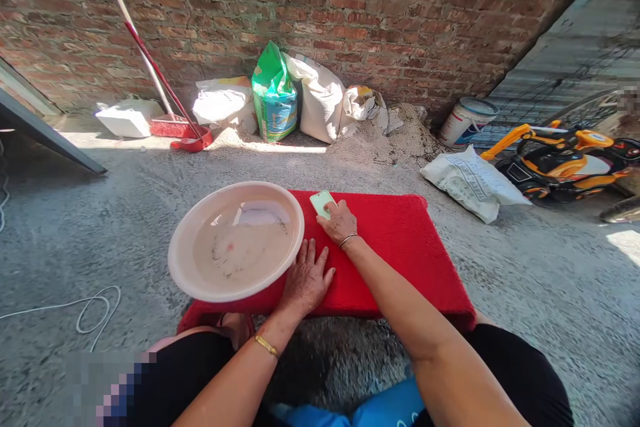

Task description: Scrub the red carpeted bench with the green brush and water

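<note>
A red plush cloth (395, 240) covers a low table or bench in front of me. My left hand (306, 283) lies flat on it with fingers spread, close beside the rim of a wide pale pink basin (186, 273). Clear water with small dark specks stands in the basin. My right hand (340, 221) grips a pale green, rounded rectangular block (323, 203) against the cloth near its far edge. The fingers partly cover the block, so I cannot tell its exact kind.
Along the brick wall stand a green sack (275, 97), white sacks (320, 100), a broom (155, 73), a red dustpan (193, 140) and a bucket (465, 121). A white bag (473, 180) and an orange toy excavator (565, 160) are at right. A cable (100, 307) lies at left.
</note>
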A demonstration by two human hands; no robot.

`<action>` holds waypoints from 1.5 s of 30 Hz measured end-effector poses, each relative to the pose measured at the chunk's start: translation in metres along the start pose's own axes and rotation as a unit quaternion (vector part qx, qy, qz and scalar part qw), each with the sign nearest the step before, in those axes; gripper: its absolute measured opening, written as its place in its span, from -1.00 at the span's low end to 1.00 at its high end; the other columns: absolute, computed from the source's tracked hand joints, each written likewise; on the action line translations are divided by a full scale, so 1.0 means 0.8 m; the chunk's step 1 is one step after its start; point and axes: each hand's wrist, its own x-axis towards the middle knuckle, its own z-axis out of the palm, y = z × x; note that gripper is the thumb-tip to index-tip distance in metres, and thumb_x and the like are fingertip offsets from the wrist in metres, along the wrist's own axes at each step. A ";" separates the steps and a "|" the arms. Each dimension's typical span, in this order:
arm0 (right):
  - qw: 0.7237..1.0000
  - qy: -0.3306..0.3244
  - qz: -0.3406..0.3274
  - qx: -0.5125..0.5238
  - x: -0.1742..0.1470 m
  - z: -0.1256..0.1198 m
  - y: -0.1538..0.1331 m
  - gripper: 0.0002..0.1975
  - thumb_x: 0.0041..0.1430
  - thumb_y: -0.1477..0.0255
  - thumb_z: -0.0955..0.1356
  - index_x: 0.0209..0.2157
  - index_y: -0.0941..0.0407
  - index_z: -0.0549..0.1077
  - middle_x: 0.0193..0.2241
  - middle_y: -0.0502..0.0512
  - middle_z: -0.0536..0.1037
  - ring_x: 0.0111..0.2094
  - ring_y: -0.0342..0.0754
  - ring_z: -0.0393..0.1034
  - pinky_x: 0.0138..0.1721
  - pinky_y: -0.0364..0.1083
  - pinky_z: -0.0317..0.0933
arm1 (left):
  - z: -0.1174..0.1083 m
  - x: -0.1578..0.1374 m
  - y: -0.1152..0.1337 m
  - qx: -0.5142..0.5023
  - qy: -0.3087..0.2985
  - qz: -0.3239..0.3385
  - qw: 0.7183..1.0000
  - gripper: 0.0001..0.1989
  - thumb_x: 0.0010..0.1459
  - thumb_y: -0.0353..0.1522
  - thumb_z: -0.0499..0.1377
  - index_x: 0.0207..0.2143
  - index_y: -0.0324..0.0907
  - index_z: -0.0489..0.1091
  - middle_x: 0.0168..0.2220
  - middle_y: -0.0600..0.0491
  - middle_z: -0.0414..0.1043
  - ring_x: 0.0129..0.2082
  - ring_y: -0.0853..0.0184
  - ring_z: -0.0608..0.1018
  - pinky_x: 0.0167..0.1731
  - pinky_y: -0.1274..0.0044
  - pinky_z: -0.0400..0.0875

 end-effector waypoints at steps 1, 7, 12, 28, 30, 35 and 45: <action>1.000 -0.004 0.009 -0.002 -0.001 -0.002 0.004 -0.59 0.17 0.11 0.32 0.02 -0.04 0.42 -0.04 0.13 0.35 -0.10 0.01 0.38 -0.13 -0.10 0.24 | 0.000 0.000 0.000 0.000 -0.001 0.000 1.000 -0.48 0.27 -0.11 0.04 0.21 -0.10 0.32 0.29 -0.20 0.19 0.31 0.00 0.21 0.22 0.17 0.16; 0.992 0.002 0.122 -0.004 0.004 -0.038 0.096 -0.57 0.17 0.11 0.31 0.03 -0.02 0.40 -0.05 0.16 0.34 -0.09 0.06 0.39 -0.12 -0.03 0.25 | -0.005 0.001 0.001 -0.002 -0.017 -0.003 1.000 -0.48 0.28 -0.12 0.04 0.22 -0.11 0.31 0.30 -0.22 0.16 0.31 -0.03 0.20 0.20 0.16 0.17; 0.975 0.032 0.219 0.006 -0.003 -0.067 0.184 -0.55 0.15 0.10 0.31 0.02 -0.02 0.40 -0.03 0.19 0.35 -0.04 0.12 0.37 -0.07 0.05 0.23 | -0.005 0.000 0.001 -0.001 -0.015 -0.001 1.000 -0.47 0.27 -0.11 0.04 0.22 -0.11 0.31 0.30 -0.21 0.17 0.30 -0.03 0.21 0.21 0.16 0.17; 0.950 0.077 0.303 0.004 -0.009 -0.070 0.192 -0.56 0.15 0.13 0.32 0.03 0.02 0.40 0.02 0.25 0.30 -0.02 0.12 0.38 -0.02 0.07 0.21 | -0.003 -0.001 0.000 -0.015 -0.008 -0.001 1.000 -0.48 0.27 -0.13 0.06 0.21 -0.12 0.32 0.30 -0.21 0.17 0.30 -0.03 0.21 0.22 0.15 0.16; 0.953 0.072 0.294 0.009 -0.007 -0.064 0.173 -0.56 0.15 0.14 0.31 0.03 0.01 0.40 0.00 0.24 0.30 -0.03 0.12 0.39 -0.03 0.07 0.22 | -0.005 0.000 0.001 -0.014 -0.012 -0.002 1.000 -0.48 0.27 -0.13 0.06 0.22 -0.12 0.32 0.30 -0.22 0.17 0.30 -0.04 0.21 0.21 0.15 0.16; 0.958 0.067 0.275 0.043 -0.003 -0.048 0.133 -0.58 0.16 0.15 0.31 0.01 0.01 0.39 -0.04 0.20 0.31 -0.09 0.08 0.41 -0.08 0.04 0.24 | -0.006 0.000 0.001 -0.008 -0.009 -0.005 1.000 -0.49 0.26 -0.14 0.07 0.21 -0.10 0.33 0.30 -0.19 0.19 0.30 -0.02 0.22 0.22 0.15 0.15; 0.983 0.025 0.162 0.078 -0.010 -0.014 0.052 -0.60 0.14 0.13 0.32 -0.04 0.00 0.42 -0.10 0.14 0.35 -0.17 0.02 0.43 -0.14 -0.04 0.25 | -0.002 0.002 0.001 -0.006 -0.003 -0.006 1.000 -0.49 0.26 -0.14 0.07 0.20 -0.12 0.34 0.29 -0.20 0.20 0.30 -0.02 0.23 0.24 0.14 0.11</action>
